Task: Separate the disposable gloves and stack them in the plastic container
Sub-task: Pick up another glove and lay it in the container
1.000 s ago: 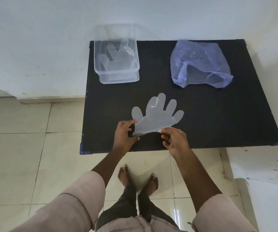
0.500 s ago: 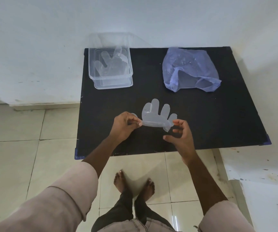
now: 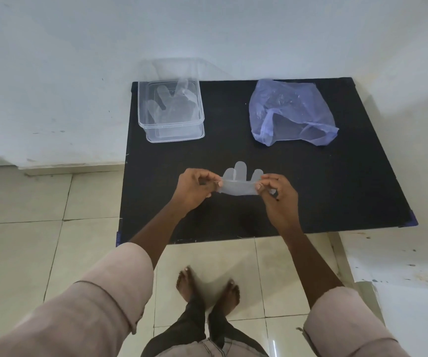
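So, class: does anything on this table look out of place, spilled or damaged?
Nothing stands out. The container sits squarely at the far left with gloves flat inside, the bag lies crumpled far right, and both hands pinch one intact glove.

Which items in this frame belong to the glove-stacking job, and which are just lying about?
Part of the job:
- clear glove, pinched between left hand and right hand
- plastic container, gloves already inside
- blue plastic bag, probably the gloves' source

Lying about:
- black table, merely the work surface
- nothing else on it
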`<state>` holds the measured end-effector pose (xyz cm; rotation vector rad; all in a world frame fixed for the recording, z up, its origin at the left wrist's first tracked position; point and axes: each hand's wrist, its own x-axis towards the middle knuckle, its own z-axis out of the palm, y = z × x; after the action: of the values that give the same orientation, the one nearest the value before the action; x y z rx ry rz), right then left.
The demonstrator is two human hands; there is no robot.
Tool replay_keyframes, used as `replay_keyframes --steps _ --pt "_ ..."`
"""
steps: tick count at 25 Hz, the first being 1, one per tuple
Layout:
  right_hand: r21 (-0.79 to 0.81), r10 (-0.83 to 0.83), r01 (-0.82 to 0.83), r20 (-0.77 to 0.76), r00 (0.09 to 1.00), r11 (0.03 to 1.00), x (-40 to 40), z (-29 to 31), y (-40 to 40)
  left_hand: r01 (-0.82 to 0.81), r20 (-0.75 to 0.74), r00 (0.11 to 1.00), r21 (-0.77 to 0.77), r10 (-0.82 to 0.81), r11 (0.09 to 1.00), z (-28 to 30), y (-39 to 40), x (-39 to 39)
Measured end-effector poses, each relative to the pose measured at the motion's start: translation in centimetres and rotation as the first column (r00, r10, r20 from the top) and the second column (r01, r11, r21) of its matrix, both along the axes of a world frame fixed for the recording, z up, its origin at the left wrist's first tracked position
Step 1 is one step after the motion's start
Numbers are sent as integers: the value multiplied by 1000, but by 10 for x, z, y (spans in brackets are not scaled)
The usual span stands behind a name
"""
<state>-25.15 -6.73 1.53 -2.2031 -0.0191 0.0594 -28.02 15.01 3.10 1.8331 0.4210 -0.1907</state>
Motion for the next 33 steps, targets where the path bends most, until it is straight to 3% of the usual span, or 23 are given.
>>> replay_keyframes --steps 3,6,9,13,23,33 --pt "17 -2 1 65 998 1000 7 21 4 -60 69 995 -204 76 977 14 -1 3" --pt "86 -5 -3 98 995 996 15 49 10 -80 146 982 -275 124 958 32 1 13" --pt "270 -30 56 -100 994 961 30 79 20 -60 178 976 -320 122 946 55 6 29" --pt "327 -31 111 -241 970 938 47 118 36 47 186 982 -366 24 929 84 21 55" --pt "395 63 39 -244 968 918 86 160 88 100 202 978 -226 -54 969 116 83 96" --pt "386 246 -147 -221 944 911 213 143 178 -179 143 969 -155 201 972 124 152 168"
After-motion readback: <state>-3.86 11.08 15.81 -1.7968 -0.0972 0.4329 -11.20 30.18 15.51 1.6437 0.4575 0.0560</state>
